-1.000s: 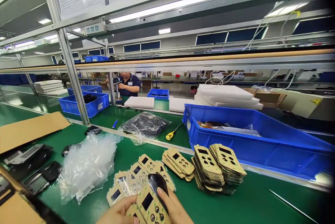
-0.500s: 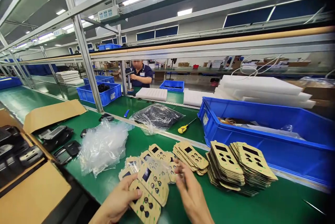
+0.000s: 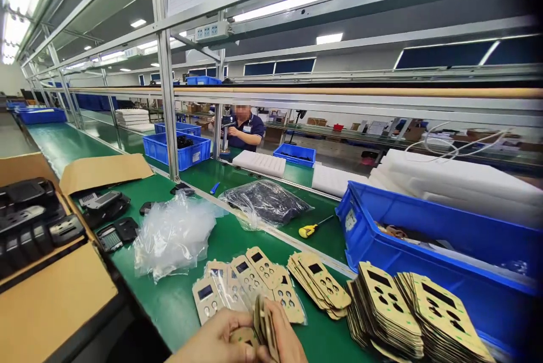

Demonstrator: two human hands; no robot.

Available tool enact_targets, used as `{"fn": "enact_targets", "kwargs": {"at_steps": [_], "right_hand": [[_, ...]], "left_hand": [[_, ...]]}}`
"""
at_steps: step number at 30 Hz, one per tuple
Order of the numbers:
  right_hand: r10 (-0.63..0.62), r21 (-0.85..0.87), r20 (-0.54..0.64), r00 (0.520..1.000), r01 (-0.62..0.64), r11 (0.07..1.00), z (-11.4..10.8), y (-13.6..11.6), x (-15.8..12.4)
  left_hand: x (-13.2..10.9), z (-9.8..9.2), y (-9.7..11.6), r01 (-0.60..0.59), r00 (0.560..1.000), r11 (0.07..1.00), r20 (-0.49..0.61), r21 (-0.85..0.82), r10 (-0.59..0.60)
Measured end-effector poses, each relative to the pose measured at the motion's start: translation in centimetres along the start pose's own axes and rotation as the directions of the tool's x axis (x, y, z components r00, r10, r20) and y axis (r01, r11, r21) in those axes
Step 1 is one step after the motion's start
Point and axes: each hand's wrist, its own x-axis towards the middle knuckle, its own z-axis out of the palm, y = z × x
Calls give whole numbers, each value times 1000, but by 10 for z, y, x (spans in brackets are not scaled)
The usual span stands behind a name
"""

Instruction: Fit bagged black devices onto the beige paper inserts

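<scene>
At the bottom centre both hands are closed around a few tan panels [image 3: 263,326] with cut-outs, seen nearly edge-on. My left hand [image 3: 223,336] grips them from the left, its thumb along their near side. My right hand [image 3: 285,332] wraps their right side; some of its fingers are hidden. Just beyond lie loose tan panels [image 3: 249,276] with a dark window and round holes, some in or on clear plastic. Right of them are a short fanned stack [image 3: 324,286] and two taller stacks [image 3: 388,301] of the same panels, the right one [image 3: 445,312] leaning.
A crumpled pile of clear plastic bags [image 3: 176,236] lies left. Behind are a bag of dark parts [image 3: 267,200] and a yellow screwdriver [image 3: 309,230]. A large blue bin [image 3: 428,250] borders the right; an open carton [image 3: 55,295] of black housings stands left. A co-worker [image 3: 246,128] sits opposite.
My hands have come together on the panels, which are now turned edge-on; before, the left hand held them face-up and the right was apart. The camera view has shifted left.
</scene>
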Motion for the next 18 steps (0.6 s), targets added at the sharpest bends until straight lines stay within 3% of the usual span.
{"fn": "enact_targets", "kwargs": {"at_steps": [5,8,13,16,18], "right_hand": [[-42,2,105,994,42,999,0,-4,5],[-47,15,114,992,46,999,-3,-8,8],[-53,42,119,991,49,998,-2,-11,9],[30,169,101,994,-47,985,-4,-7,10],[180,342,16,984,-175,923,-13,-3,12]], "left_hand": [[2,5,-6,-85,988,978,-112,190,108],[1,-3,-13,-107,979,979,-154,174,134],[4,-8,-20,-174,977,972,-99,160,191],[6,-11,-24,-161,972,982,-155,101,175],[5,-15,-24,-114,964,993,-240,20,115]]}}
